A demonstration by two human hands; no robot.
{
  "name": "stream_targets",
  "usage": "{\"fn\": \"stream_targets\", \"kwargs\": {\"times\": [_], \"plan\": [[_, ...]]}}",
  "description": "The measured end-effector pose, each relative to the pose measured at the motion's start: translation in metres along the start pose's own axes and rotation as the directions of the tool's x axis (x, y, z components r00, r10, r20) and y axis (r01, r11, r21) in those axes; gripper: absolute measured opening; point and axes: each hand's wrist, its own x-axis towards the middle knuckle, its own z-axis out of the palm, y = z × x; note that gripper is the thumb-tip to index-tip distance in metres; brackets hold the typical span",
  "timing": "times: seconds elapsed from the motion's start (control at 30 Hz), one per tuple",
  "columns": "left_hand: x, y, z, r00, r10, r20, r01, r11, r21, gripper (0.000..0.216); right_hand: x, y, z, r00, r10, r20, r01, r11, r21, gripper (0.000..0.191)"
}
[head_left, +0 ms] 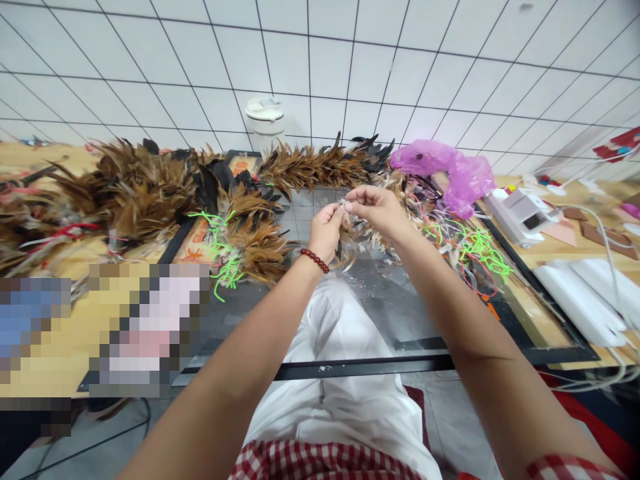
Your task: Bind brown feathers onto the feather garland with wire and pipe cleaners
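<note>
My left hand [326, 230] and my right hand [375, 208] meet above the glass tabletop. Fingertips of both are pinched on the pale quill ends of a small feather bunch [345, 230], whose brown tips hang below them; blur hides the exact grip. A beaded bracelet [315, 260] circles my left wrist. Left of my hands lies a brown feather bundle [263, 243] with bright green ties [225, 257]. Beyond them stretches a long row of brown and black feathers [317, 165]. Loose feathers and fluff lie close to my right hand.
A white lidded container [265, 120] stands against the tiled wall. At the right are a purple plastic bag [450, 170], green and pink strings [483, 253], a white device [523, 213] and white boxes [583, 300] with cables. A big feather pile [135, 183] lies at the left.
</note>
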Motion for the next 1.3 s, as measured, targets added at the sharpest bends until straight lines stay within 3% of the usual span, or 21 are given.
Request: {"fn": "stream_targets", "kwargs": {"times": [0.13,0.27,0.5,0.63,0.77,0.87,0.97,1.07,1.17,1.3], "plan": [[0.0,-0.001,-0.003,0.999,-0.003,0.047,0.001,0.999,0.032,0.025,-0.001,-0.003,-0.009,0.987,0.022,0.159,-0.026,0.999,0.02,0.042],[0.0,-0.002,-0.006,0.995,-0.02,0.1,0.015,0.999,0.051,0.029,-0.002,-0.005,-0.012,0.97,0.0,0.244,-0.009,0.999,0.035,0.033],[-0.003,0.0,-0.001,0.984,-0.088,0.157,0.097,0.994,-0.051,0.03,-0.003,-0.001,-0.008,0.974,0.069,0.214,-0.103,0.983,0.152,0.022],[-0.004,0.001,0.0,0.983,-0.068,0.168,0.082,0.994,-0.074,0.033,-0.005,-0.005,-0.007,0.976,0.083,0.203,-0.112,0.984,0.136,0.023],[-0.003,0.003,-0.001,0.99,-0.047,0.136,0.056,0.996,-0.064,0.024,-0.003,-0.005,-0.008,0.996,0.056,0.073,-0.061,0.996,0.061,0.03],[-0.002,0.004,-0.001,0.993,-0.063,0.098,0.071,0.994,-0.08,0.019,-0.002,-0.005,-0.01,0.997,-0.074,-0.012,0.072,0.993,-0.092,0.038],[-0.001,0.002,-0.001,0.993,-0.061,0.098,0.074,0.989,-0.13,0.024,-0.005,-0.008,-0.01,0.96,-0.254,0.117,0.278,0.91,-0.309,0.041],[0.001,-0.001,-0.001,0.993,-0.054,0.101,0.071,0.982,-0.178,0.027,-0.007,-0.008,-0.011,0.907,-0.306,0.289,0.405,0.82,-0.405,0.044],[0.0,0.001,0.0,0.993,-0.084,0.088,0.099,0.976,-0.192,0.027,-0.006,-0.003,-0.013,0.884,-0.312,0.347,0.437,0.814,-0.382,0.049],[-0.004,0.007,0.004,0.988,-0.138,0.074,0.148,0.975,-0.163,0.024,-0.003,0.0,-0.015,0.934,-0.266,0.238,0.33,0.898,-0.291,0.049]]}}
